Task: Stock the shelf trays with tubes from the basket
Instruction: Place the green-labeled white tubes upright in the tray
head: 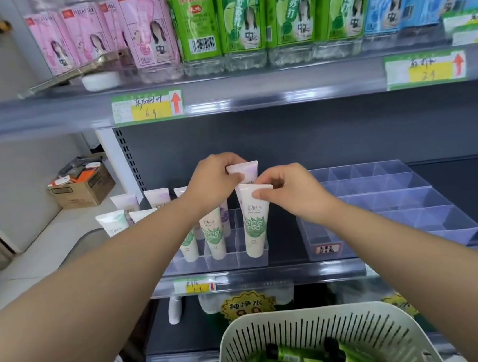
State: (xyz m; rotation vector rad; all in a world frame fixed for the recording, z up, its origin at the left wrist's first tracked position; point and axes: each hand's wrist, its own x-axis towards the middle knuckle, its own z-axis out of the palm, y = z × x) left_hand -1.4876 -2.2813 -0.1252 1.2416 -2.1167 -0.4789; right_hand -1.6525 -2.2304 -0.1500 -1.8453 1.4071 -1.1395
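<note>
Tubes (214, 232) with white bodies and a green leaf print are stood cap-down in the front compartments of a clear divided tray (182, 268) on the middle shelf (274, 276). The rightmost tube (254, 227), in the front right compartment, is pinched at its flat crimped top by the right hand (291, 192). Just behind it, a lavender tube (245, 170) is gripped at its top edge between thumb and fingers of the left hand (216, 180); its lower end is hidden, so its compartment cannot be told. A second clear tray (402, 205) is set to the right, apart from the first. Below the shelf, a slotted pale basket (310, 312) is seen, with dark-capped green tubes (291, 359) lying in it.
</note>
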